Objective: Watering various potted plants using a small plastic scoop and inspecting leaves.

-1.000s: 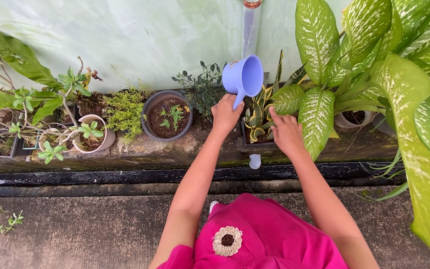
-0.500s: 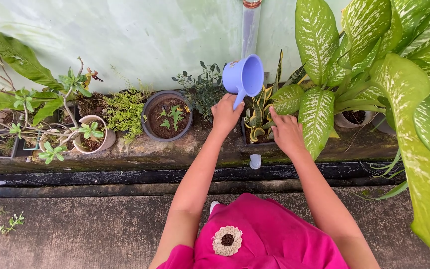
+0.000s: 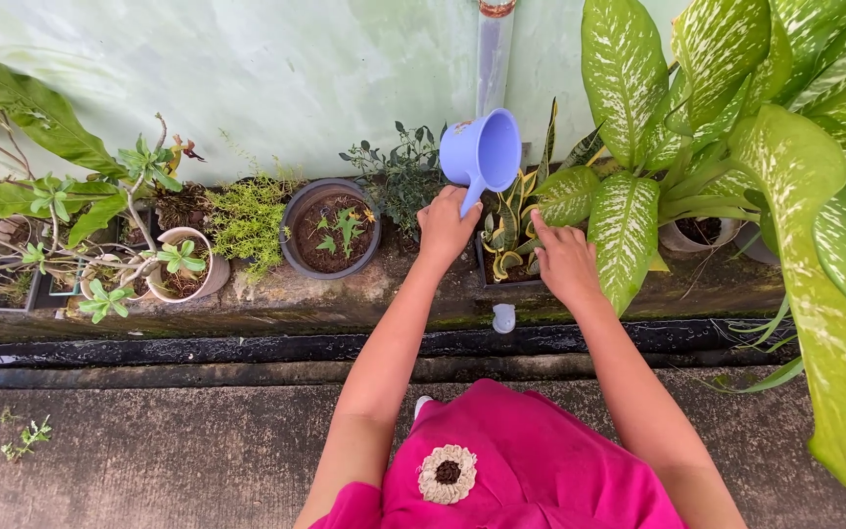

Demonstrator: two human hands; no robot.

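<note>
Gripping the handle of a lilac plastic water dipper (image 3: 483, 149), the left hand (image 3: 445, 225) is closed around it and holds the scoop tilted above a small snake plant (image 3: 507, 230) in a dark square pot. The dipper's open mouth faces to the right, toward the plant leaves. The right hand (image 3: 564, 260) rests on the pot's right edge with fingers loosely bent, grasping nothing. Just left of the left hand stands a round dark pot (image 3: 331, 227) with soil and 1 small seedling. Big spotted dieffenbachia leaves (image 3: 785, 176) fill the right side. A pink garment (image 3: 521, 460) shows below.
</note>
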